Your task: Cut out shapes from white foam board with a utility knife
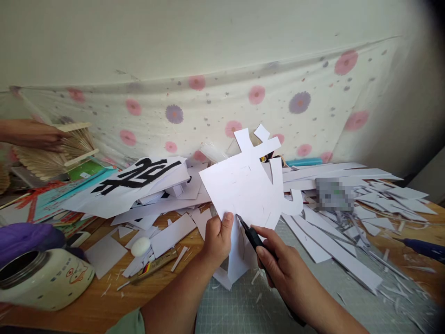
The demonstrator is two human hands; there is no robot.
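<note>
My left hand (217, 239) is closed on the lower edge of a white paper cutout (236, 183), thumb on its front face. The cutout is tilted up above the mat; its top and right side have cut strokes and a curled hook, and faint short lines mark its face. My right hand (281, 264) grips a black craft knife (253, 236), its tip at the paper just right of my left thumb. Below both hands lies a grey-green cutting mat (222, 315) with a printed grid. The fingers behind the paper are hidden.
A paper with black brush-style characters (139, 174) lies on stacked sheets at left. Paper strips (340, 250) and scraps cover the right side. A wide-mouthed jar (52, 278) stands front left. Another person's hand (34, 134) holds a folding fan (78, 144). A blue-handled tool (426, 248) lies far right.
</note>
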